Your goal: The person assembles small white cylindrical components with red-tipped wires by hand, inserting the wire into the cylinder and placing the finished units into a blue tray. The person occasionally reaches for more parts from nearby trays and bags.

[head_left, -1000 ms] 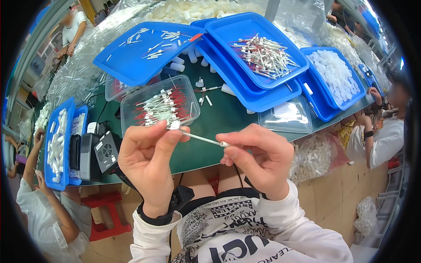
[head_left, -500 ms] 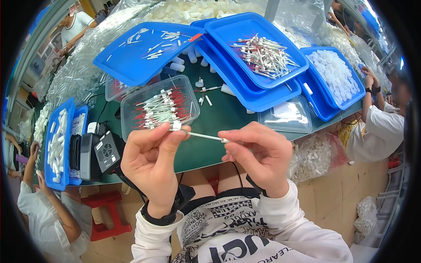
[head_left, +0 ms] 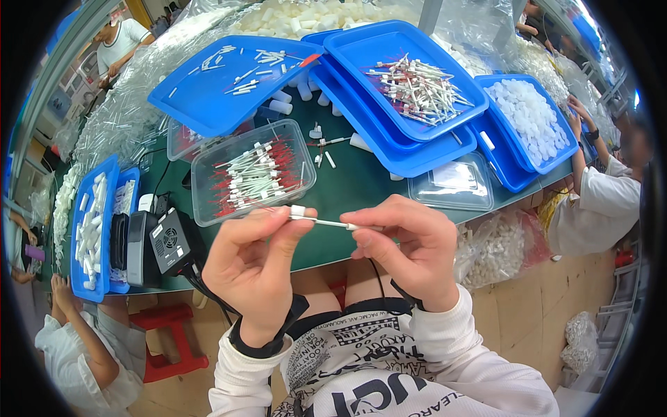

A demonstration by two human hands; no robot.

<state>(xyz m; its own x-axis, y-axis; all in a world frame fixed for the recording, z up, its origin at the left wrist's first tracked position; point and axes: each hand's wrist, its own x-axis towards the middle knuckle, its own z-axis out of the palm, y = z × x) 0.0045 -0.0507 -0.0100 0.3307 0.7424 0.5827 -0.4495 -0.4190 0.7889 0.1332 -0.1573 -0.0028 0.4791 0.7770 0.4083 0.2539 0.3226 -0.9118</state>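
Between my hands, over the table's near edge, is a thin white stick [head_left: 331, 223] with a wider white cap-like piece [head_left: 297, 211] near its left end. My left hand [head_left: 251, 267] pinches it beside that piece with thumb and fingertips. Thumb and forefinger of my right hand [head_left: 415, 243] close on the other end, mostly hiding it. Just beyond my left hand, a clear plastic box [head_left: 306, 182] holds many similar white sticks with red ends. Small white fittings [head_left: 319, 142] lie on the green tabletop [head_left: 351, 181] behind it.
Blue trays [head_left: 236, 115] of white pieces and red-ended sticks overlap behind the box. A clear lid [head_left: 451, 182] lies at right, near a tray of white bits [head_left: 531, 121]. A black device [head_left: 174, 240] stands left. Other people work at both sides.
My left hand has shifted slightly right and down, closer to my right hand, and less of the stick shows between them. The white piece now sits above the left fingertips.
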